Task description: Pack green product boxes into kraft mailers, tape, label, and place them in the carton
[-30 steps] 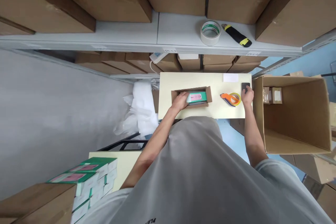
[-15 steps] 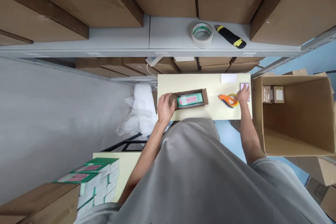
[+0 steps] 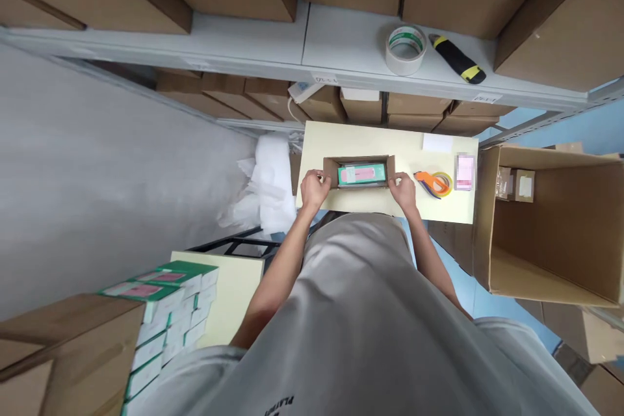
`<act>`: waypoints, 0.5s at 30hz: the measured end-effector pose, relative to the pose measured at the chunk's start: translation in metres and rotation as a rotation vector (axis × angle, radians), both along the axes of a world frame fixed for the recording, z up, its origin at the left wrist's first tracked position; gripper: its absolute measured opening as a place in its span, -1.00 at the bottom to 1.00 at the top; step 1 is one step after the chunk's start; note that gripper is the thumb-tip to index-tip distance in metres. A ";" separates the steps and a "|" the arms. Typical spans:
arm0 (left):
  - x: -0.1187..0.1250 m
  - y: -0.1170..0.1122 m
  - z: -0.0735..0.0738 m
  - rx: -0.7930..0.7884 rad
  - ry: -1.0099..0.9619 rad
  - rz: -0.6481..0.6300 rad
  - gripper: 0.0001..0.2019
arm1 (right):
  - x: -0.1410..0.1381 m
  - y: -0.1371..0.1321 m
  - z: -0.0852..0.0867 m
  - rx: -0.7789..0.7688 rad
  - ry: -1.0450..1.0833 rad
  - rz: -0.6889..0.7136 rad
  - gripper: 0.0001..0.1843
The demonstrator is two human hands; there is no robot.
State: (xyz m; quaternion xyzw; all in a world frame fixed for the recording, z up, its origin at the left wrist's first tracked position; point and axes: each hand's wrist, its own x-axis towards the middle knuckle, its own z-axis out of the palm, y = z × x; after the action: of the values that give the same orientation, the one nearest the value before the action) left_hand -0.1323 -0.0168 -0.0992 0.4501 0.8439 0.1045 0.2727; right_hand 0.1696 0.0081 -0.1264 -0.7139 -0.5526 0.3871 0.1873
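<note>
A small open cardboard box [image 3: 333, 169] stands on the cream tabletop in front of me. Inside it lies a green-and-white product box [image 3: 363, 174] with a pink picture on top. My left hand [image 3: 315, 192] is closed on the cardboard box's left end, fingers at the flap. At the opposite end, my right hand [image 3: 403, 194] pinches the right flap. Just right of that hand rests an orange tape dispenser [image 3: 433, 184] with a yellow roll. A phone with a pinkish screen [image 3: 465, 172] lies near the table's right edge.
A large open carton [image 3: 556, 227] stands right of the table [image 3: 361, 135]. The shelf above holds a tape roll [image 3: 405, 51] and a box cutter [image 3: 457, 59]. White wrap [image 3: 273, 182] is at the left. Stacked green-and-white boxes [image 3: 170, 302] sit at lower left.
My right hand has left the phone and moved left to the cardboard box's right flap. My left hand stays at the left end. The view has shifted slightly.
</note>
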 end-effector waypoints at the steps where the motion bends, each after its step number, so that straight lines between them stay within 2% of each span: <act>1: -0.002 -0.001 0.000 0.013 -0.012 -0.004 -0.86 | 0.002 0.000 -0.001 0.010 -0.011 -0.009 -0.67; 5: -0.009 -0.013 0.005 0.078 -0.071 0.024 -0.92 | 0.004 -0.005 0.006 0.085 0.001 -0.032 -0.62; 8: -0.020 -0.033 0.015 0.131 -0.114 0.073 -0.95 | -0.003 -0.014 0.018 0.122 0.041 -0.017 -0.61; 11: -0.038 -0.067 0.026 0.168 -0.140 0.157 -0.94 | -0.021 -0.023 0.031 0.095 0.062 0.038 -0.60; 15: -0.068 -0.133 0.037 0.188 -0.150 0.325 -0.89 | -0.065 -0.038 0.041 0.064 0.100 0.186 -0.61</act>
State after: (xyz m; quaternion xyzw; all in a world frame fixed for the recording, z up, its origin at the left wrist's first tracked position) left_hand -0.2003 -0.1500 -0.0619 0.3226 0.8693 0.2587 0.2709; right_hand 0.1046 -0.0296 -0.0850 -0.6332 -0.6185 0.4198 0.2007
